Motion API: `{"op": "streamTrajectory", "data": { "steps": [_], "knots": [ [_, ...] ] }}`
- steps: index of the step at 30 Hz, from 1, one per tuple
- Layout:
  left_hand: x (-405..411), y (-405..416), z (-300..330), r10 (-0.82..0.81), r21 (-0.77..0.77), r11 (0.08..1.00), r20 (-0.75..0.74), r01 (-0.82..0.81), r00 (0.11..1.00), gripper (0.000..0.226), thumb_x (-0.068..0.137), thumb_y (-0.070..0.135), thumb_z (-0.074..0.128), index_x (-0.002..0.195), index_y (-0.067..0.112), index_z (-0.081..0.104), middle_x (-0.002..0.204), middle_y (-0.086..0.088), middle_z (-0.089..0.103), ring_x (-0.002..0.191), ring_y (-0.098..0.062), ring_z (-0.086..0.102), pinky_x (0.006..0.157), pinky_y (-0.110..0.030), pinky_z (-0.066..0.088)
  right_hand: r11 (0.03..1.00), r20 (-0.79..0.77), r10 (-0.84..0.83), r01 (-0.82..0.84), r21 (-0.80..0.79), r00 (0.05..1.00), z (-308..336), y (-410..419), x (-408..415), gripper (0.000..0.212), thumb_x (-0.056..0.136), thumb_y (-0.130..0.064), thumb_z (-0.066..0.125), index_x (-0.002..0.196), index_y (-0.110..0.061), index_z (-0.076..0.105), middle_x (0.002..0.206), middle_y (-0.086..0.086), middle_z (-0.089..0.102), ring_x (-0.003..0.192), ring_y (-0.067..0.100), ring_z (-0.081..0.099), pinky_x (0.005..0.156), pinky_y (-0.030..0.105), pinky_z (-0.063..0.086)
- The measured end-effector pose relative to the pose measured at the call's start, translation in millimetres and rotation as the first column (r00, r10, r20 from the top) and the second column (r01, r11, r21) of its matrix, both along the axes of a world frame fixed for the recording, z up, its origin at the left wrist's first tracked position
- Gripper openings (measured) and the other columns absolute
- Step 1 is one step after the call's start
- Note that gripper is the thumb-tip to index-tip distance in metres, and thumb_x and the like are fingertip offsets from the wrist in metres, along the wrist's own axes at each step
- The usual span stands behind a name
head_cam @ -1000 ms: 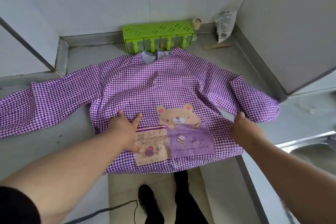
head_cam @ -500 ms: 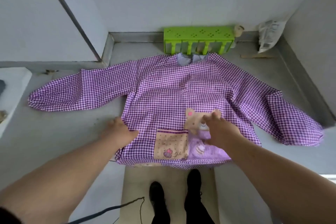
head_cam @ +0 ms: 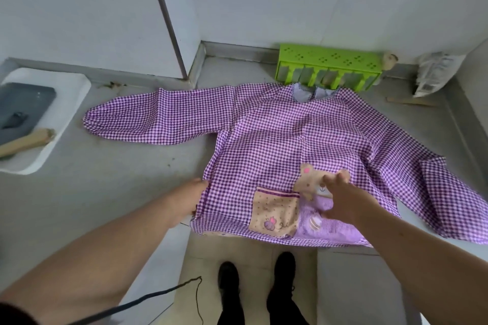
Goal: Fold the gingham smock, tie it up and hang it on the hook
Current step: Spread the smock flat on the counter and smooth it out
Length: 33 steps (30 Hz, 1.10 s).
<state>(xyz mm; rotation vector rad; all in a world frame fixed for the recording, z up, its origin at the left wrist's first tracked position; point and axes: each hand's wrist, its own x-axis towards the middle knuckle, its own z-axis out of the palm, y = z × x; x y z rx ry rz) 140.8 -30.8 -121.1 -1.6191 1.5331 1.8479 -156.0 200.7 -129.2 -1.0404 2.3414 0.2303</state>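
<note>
At the bottom of the frame the person's shoes (head_cam: 257, 287) stand at the counter's (head_cam: 105, 192) near edge, close enough for both arms to reach across. Just above, the smock (head_cam: 290, 140) lies face up and spread flat in the centre and right, its hem overhanging that near edge, probably so the first fold can be taken cleanly. The left hand (head_cam: 188, 202) is at the smock's left side seam, its fingers hidden under or behind the cloth, so whether it grips the edge cannot be told. The right hand (head_cam: 340, 200) lies spread, fingers straight, over the bear patch and pocket (head_cam: 274, 215), seemingly smoothing or pinning the front. One sleeve (head_cam: 158, 119) stretches towards the left; the other runs off to the lower right, creased. At the far left sits a white tray (head_cam: 66, 113). Against the back wall stands a green rack (head_cam: 330, 60), touching the collar (head_cam: 311, 92).
</note>
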Motion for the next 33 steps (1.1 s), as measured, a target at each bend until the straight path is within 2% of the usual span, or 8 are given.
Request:
{"op": "streamTrajectory", "data": {
  "steps": [5, 8, 12, 15, 18, 20, 24, 33],
  "knots": [
    [16, -5, -4, -0.082, 0.026, 0.997, 0.188, 0.079, 0.979, 0.042, 0.109, 0.059, 0.040, 0.123, 0.027, 0.062, 0.115, -0.005, 0.074, 0.101, -0.028, 0.073, 0.081, -0.043, 0.063, 0.999, 0.020, -0.016, 0.016, 0.032, 1.000, -2, 0, -2, 0.096, 0.064, -0.064, 0.080, 0.145, -0.031, 0.040, 0.143, 0.012, 0.041, 0.110, 0.035, 0.062, 0.085, 0.047, 0.057],
    [21, -7, -6, -0.275, 0.098, 0.960, 0.155, 0.262, 0.949, 0.033, 0.102, 0.043, 0.066, 0.126, 0.020, 0.067, 0.117, -0.001, 0.076, 0.105, -0.022, 0.074, 0.092, -0.040, 0.062, 1.000, 0.016, -0.009, 0.008, 0.030, 1.000, -2, 0, -2, 0.097, 0.064, -0.066, 0.079, 0.145, -0.032, 0.039, 0.145, 0.012, 0.040, 0.113, 0.037, 0.061, 0.088, 0.048, 0.057],
    [20, -15, -12, -0.370, 0.049, 0.924, 0.363, 0.379, 0.855, 0.044, 0.109, 0.046, 0.052, 0.134, 0.012, 0.061, 0.117, -0.008, 0.075, 0.097, -0.026, 0.076, 0.083, -0.041, 0.065, 0.999, 0.015, 0.006, -0.007, 0.045, 1.000, 3, -1, 0, 0.103, 0.066, -0.068, 0.079, 0.151, -0.031, 0.034, 0.153, 0.014, 0.032, 0.118, 0.036, 0.060, 0.089, 0.046, 0.057],
    [13, -25, -11, -0.498, -0.201, 0.699, 0.552, 0.686, 0.669, 0.051, 0.105, 0.054, 0.050, 0.134, 0.012, 0.056, 0.118, -0.004, 0.068, 0.097, -0.021, 0.069, 0.077, -0.034, 0.057, 0.985, -0.052, 0.117, -0.109, 0.137, 0.992, 4, 2, -1, 0.110, 0.074, -0.083, 0.064, 0.155, -0.025, 0.018, 0.153, 0.017, 0.021, 0.097, 0.020, 0.060, 0.074, 0.030, 0.052],
    [-10, -26, 1, -0.487, -0.532, 0.235, 0.660, 0.813, 0.572, 0.052, 0.096, 0.056, 0.061, 0.131, 0.021, 0.048, 0.132, -0.001, 0.054, 0.115, -0.022, 0.058, 0.091, -0.039, 0.053, 0.984, -0.067, 0.153, -0.146, 0.103, 0.986, 9, 6, -1, 0.102, 0.079, -0.079, 0.063, 0.156, -0.030, 0.019, 0.157, 0.009, 0.022, 0.103, 0.020, 0.060, 0.078, 0.033, 0.053],
    [-29, -23, 3, -0.618, -0.570, -0.013, 0.651, 0.822, 0.441, 0.060, 0.096, 0.052, 0.065, 0.146, 0.026, 0.043, 0.156, -0.002, 0.038, 0.140, -0.024, 0.044, 0.113, -0.043, 0.044, 0.984, -0.075, 0.172, -0.167, 0.064, 0.982, 13, 7, 1, 0.090, 0.086, -0.075, 0.059, 0.158, -0.036, 0.021, 0.160, 0.002, 0.024, 0.120, 0.021, 0.058, 0.087, 0.037, 0.054],
    [-76, -23, -4, -0.675, -0.491, -0.227, 0.702, 0.841, 0.228, 0.102, 0.092, 0.056, 0.073, 0.168, 0.032, 0.009, 0.177, -0.006, -0.014, 0.164, -0.031, -0.004, 0.132, -0.049, 0.005, 0.992, -0.145, 0.108, -0.117, -0.054, 0.984, 20, 11, -9, 0.079, 0.090, -0.072, 0.058, 0.158, -0.045, 0.028, 0.163, -0.009, 0.031, 0.144, 0.023, 0.041, 0.111, 0.048, 0.046],
    [-121, -50, -17, -0.599, -0.316, -0.099, 0.776, 0.944, 0.197, 0.141, 0.074, 0.082, 0.072, 0.163, 0.034, -0.027, 0.168, -0.014, -0.038, 0.162, -0.039, -0.015, 0.130, -0.058, 0.019, 0.975, 0.001, -0.158, 0.156, 0.156, 0.987, -2, 14, -54, 0.145, 0.061, -0.091, 0.069, 0.162, -0.036, -0.021, 0.172, 0.012, -0.019, 0.157, 0.047, 0.008, 0.118, 0.064, 0.033]
  ]
}}
